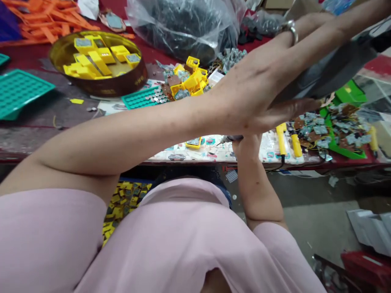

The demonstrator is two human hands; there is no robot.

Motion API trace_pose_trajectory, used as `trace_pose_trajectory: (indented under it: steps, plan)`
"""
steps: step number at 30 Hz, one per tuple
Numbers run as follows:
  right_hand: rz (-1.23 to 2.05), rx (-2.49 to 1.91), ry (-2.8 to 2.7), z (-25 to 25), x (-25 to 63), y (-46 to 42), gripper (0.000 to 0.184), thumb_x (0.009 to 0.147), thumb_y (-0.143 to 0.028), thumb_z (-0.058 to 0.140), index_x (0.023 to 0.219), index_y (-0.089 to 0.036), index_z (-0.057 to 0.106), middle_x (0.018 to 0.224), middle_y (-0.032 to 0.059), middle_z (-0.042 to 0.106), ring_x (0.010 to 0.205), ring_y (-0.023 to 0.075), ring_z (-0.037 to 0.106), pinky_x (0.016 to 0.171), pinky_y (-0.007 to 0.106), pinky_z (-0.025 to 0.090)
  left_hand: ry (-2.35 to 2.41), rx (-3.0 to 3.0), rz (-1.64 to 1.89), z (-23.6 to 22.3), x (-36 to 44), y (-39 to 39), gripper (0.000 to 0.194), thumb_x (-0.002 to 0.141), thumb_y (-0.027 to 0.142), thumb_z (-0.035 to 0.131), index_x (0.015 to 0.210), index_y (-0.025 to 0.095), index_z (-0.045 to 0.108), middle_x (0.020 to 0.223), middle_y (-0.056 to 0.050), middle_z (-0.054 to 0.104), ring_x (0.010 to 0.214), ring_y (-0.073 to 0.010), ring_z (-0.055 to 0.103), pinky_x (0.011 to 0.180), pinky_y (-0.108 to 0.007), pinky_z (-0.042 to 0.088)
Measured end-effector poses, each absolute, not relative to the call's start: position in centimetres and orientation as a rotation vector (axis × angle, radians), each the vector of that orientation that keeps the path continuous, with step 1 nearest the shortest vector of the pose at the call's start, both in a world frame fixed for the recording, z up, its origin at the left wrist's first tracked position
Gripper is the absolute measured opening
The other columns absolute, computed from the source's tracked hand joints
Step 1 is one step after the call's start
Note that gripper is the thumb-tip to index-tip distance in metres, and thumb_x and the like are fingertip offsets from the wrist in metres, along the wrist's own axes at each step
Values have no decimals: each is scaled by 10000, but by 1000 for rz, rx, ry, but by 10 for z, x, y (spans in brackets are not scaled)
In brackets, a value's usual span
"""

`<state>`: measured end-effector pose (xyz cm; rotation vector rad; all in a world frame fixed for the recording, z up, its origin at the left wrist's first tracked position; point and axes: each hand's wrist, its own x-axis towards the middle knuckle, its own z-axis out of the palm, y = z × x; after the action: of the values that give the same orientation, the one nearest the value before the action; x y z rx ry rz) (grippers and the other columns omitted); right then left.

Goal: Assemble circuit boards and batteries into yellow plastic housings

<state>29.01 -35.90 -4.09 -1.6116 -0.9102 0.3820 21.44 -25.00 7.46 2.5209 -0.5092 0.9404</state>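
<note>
My left hand (253,77), with a ring on one finger, reaches across close to the camera. Its fingers stretch out along the grey body of an electric screwdriver (332,73), and its thumb lies beneath. Behind it, my right hand (244,146) is mostly hidden; the metal bit of the screwdriver sticks out from it toward the lower left, so it appears closed around the front end. Left of the bit tip, a small yellow casing (193,143) with a grey board in it rests on the patterned mat (171,154).
Behind my arm stand a round tin (100,83) of yellow casings, a teal tray (134,97) with small metal discs and a heap of yellow parts (192,79). A green bin (345,150) with wired boards and yellow-handled tools (281,140) lie at right. A plastic bag (186,28) stands behind.
</note>
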Motion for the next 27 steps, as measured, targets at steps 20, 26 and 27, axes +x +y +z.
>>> trace_pose_trajectory:
  steps: [20,26,27]
  plan:
    - [239,-1127,-797,-46,316,-359,549,755,-464,741,1251,-313,562,482,-110,495,335,104,437,308,233,332,337,2438,-124,-48,141,-209,480,970,461,428,1322,172,579,1119,-74,730,958,-195,676,857,-285,480]
    - [204,-1108,-862,-46,321,-359,500,741,-401,731,1218,-337,596,468,-106,481,311,102,395,304,228,352,525,2695,-271,-47,161,-227,492,1035,414,249,1160,180,664,880,-80,747,802,-218,695,694,-300,437]
    - [201,-1104,-871,-46,321,-358,493,739,-389,734,1212,-344,605,468,-101,479,313,103,393,307,229,356,532,2775,-276,-49,163,-230,509,1035,420,241,1130,179,680,875,-99,748,819,-240,701,683,-315,433]
